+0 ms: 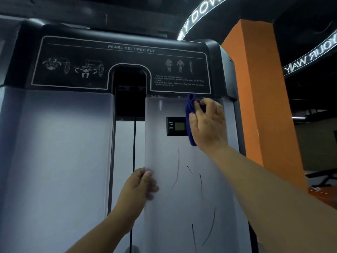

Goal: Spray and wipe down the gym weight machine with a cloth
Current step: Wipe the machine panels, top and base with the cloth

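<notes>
Right hand (207,125) clutches the cloth (190,114) against the panel (164,161); left hand (138,187) grips the panel's edge.

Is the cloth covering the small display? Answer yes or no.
No: the blue cloth under the right hand sits beside the display.

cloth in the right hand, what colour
Dark blue cloth, seen in the head view.

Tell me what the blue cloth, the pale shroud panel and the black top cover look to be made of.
Blue cloth: soft woven fabric, probably microfibre; it folds and bunches under the right hand.
Pale shroud panel: translucent frosted plastic, likely; matte, with dark scratch lines.
Black top cover: moulded plastic, seemingly; rounded corners, dull sheen, white printed diagrams.
</notes>
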The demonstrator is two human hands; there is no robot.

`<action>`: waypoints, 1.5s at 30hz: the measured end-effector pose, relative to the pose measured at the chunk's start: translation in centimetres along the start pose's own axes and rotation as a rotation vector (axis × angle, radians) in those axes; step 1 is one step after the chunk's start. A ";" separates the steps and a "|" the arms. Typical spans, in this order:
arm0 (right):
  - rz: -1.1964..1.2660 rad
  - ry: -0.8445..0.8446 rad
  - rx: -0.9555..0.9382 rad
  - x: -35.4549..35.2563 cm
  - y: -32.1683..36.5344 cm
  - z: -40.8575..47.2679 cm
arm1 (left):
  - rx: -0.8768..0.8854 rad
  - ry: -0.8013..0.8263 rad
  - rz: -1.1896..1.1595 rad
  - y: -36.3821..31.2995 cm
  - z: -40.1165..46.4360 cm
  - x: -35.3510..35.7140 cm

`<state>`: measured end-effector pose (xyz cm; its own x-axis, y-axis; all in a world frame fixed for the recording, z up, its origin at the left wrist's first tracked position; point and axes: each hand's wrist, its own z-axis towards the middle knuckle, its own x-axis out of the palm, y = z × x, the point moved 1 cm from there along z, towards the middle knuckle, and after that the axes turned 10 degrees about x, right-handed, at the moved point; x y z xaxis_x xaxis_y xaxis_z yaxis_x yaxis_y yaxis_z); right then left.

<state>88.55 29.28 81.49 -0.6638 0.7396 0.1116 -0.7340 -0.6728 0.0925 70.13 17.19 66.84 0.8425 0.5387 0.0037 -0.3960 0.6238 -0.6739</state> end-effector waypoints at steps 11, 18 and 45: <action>-0.075 -0.022 -0.042 -0.8 -3.9 -0.9 | 0.029 -0.011 0.056 0.2 -0.1 0.5; -0.114 0.043 0.032 -0.9 -5.0 -2.3 | 0.030 -0.010 0.076 0.1 -0.5 0.5; 0.016 0.067 0.371 2.1 7.4 -12.3 | -0.071 -0.040 -0.067 -0.2 -1.5 0.3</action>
<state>79.97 26.09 70.19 -0.6915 0.7205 0.0524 -0.6299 -0.6369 0.4446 71.01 16.42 65.90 0.8505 0.5200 0.0793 -0.3107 0.6182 -0.7220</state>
